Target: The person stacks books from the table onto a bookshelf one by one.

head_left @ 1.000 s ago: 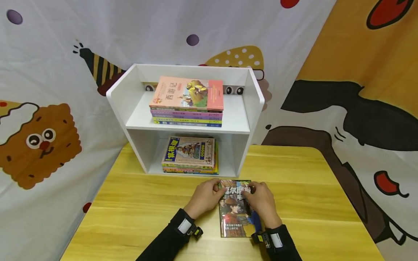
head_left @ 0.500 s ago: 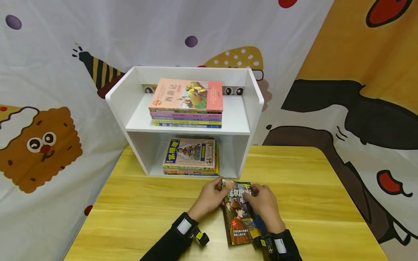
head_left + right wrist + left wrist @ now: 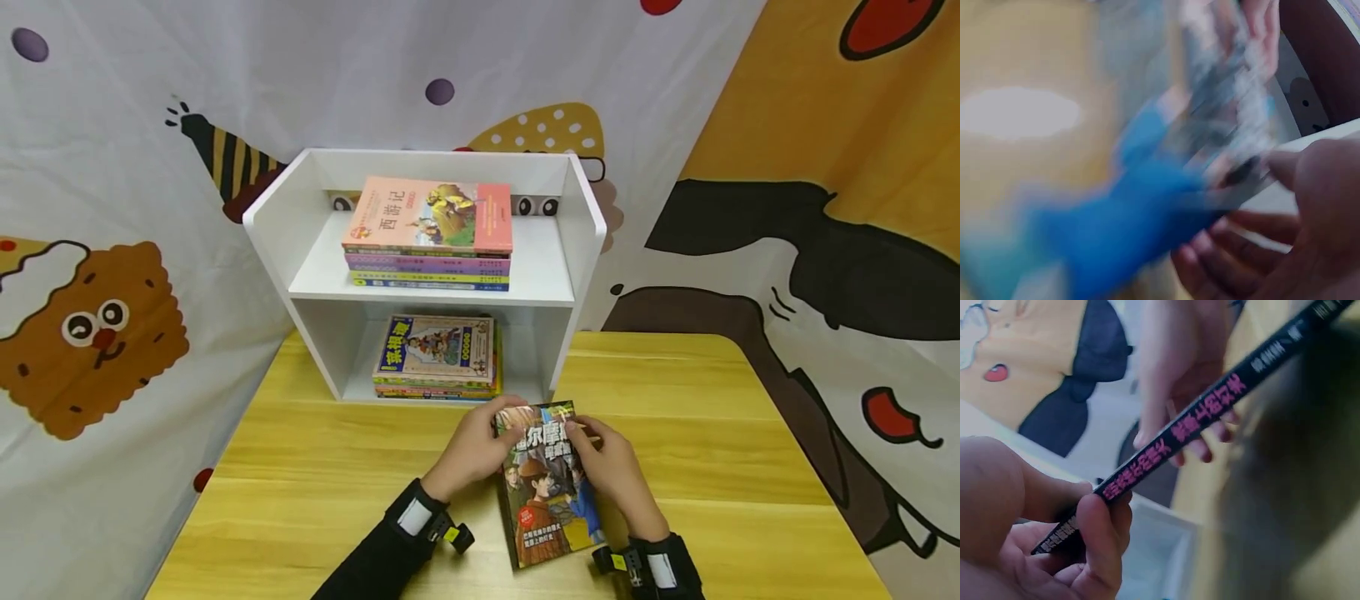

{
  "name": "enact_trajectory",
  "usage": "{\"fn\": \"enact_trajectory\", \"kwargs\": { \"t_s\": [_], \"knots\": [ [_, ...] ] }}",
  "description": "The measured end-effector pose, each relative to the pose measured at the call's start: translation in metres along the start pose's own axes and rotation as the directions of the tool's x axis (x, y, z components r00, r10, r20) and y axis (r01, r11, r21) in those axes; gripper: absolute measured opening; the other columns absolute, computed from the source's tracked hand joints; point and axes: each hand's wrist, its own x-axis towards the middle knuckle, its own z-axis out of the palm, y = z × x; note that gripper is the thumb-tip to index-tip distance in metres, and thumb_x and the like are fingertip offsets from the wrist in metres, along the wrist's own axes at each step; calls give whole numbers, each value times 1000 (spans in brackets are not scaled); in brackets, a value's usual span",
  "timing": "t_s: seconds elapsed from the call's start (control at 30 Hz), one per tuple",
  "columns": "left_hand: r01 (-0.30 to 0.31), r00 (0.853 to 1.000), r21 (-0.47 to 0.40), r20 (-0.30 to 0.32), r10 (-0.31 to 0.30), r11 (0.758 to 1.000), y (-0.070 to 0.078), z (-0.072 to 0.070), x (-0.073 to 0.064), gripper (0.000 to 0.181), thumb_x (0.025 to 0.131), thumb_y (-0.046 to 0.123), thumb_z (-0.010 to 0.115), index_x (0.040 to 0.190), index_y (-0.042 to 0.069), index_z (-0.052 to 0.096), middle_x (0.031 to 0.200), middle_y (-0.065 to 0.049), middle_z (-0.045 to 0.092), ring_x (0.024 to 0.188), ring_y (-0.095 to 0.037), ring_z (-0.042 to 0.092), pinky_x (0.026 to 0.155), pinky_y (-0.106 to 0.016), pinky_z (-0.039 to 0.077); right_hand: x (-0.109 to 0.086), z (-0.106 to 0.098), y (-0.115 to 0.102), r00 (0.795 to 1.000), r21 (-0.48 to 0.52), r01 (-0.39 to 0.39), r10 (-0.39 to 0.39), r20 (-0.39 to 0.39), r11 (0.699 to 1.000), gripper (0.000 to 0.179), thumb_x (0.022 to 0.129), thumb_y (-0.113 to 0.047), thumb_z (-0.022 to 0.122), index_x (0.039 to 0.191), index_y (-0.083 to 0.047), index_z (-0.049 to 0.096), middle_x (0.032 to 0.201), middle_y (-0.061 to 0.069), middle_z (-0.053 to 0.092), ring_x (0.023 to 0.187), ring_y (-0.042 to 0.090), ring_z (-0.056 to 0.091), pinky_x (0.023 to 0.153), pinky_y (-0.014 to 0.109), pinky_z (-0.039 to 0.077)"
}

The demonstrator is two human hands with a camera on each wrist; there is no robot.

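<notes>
A thin paperback book point(image 3: 546, 492) with figures in hats and large white lettering is held by both hands in front of the shelf, its lower end tipped toward the person. At its upper left edge my left hand point(image 3: 480, 442) pinches it, thumb on the cover and fingers beneath. My right hand point(image 3: 617, 467) holds the upper right edge, thumb at the cover's margin. In the left wrist view the dark spine point(image 3: 1175, 434) with pink characters runs diagonally above the curled left fingers. The right wrist view shows the book's blue cover part point(image 3: 1141, 206) blurred, the right fingers point(image 3: 1241, 250) under its edge.
A white two-tier shelf point(image 3: 315, 346) stands at the back of the wooden table point(image 3: 300, 500). On its upper tier lies a book stack topped by a pink book point(image 3: 431, 215). Another stack point(image 3: 437, 350) lies on the lower tier. A printed cloth point(image 3: 360, 75) hangs behind.
The book has come up off the tabletop and turned slightly, its bottom end now tilted toward the person. Both hands keep hold of its upper edges; the right hand has shifted a little to the right.
</notes>
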Motion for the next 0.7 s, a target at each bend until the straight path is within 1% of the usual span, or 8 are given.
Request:
{"fn": "enact_trajectory", "kwargs": {
  "t_s": [0.03,0.1,0.13,0.23,0.37,0.5,0.63,0.7],
  "knots": [
    [-16,1000,0,-14,16,1000,4,-6,0,42,90,29,61,127,44,47,133,4,51,54,-16,53,76,-40,52,-2,-2,0,1000,30,5,-5,-1,1000,48,92,-55,46,127,-23,55,106,7,64,85,18,61,64,37,53],
    [-45,999,-34,-30,44,998,11,-19,-2,43,90,28,61,127,45,47,132,5,52,41,-17,45,55,-36,52,-5,-5,1,1000,85,20,-20,4,996,45,92,-55,45,126,-26,56,103,6,65,81,15,61,64,36,53],
    [-55,998,-56,-40,53,997,15,-26,-3,43,90,27,61,126,45,47,130,6,53,34,-18,36,45,-33,49,-8,-6,1,1000,110,24,-25,12,994,45,93,-54,45,126,-26,56,104,5,66,79,14,62,65,35,53],
    [-104,991,-107,-99,94,989,25,-46,-7,42,90,25,61,127,42,49,126,8,53,31,-15,31,28,-29,35,-13,-9,-1,997,185,45,-56,56,982,43,94,-52,44,126,-27,56,107,5,66,79,11,63,68,32,55],
    [-188,969,-166,-194,155,968,46,-69,-16,41,91,21,60,130,31,50,130,5,52,33,-14,28,28,-27,31,-19,-14,-5,978,367,96,-156,137,925,38,98,-39,42,121,-13,58,94,12,62,76,16,59,67,34,54],
    [-236,955,-237,-238,179,943,64,-85,-23,43,92,14,58,133,23,48,132,-1,50,32,-16,33,27,-30,34,-24,-20,-14,957,548,96,-228,180,831,32,99,-27,45,118,-4,57,91,15,56,82,23,55,70,37,54],
    [-257,952,-266,-233,196,929,58,-88,-22,44,92,18,59,134,23,47,121,0,55,34,-18,35,30,-31,36,-25,-24,-28,957,647,95,-248,151,757,29,98,-21,49,119,-2,55,91,11,58,78,17,54,68,34,56],
    [-268,953,-265,-214,215,926,48,-88,-19,45,91,23,60,134,26,47,115,3,57,36,-18,34,33,-30,37,-24,-27,-33,959,650,127,-260,113,749,27,97,-18,50,117,-1,55,85,8,57,70,16,50,63,33,55]
  ]
}}
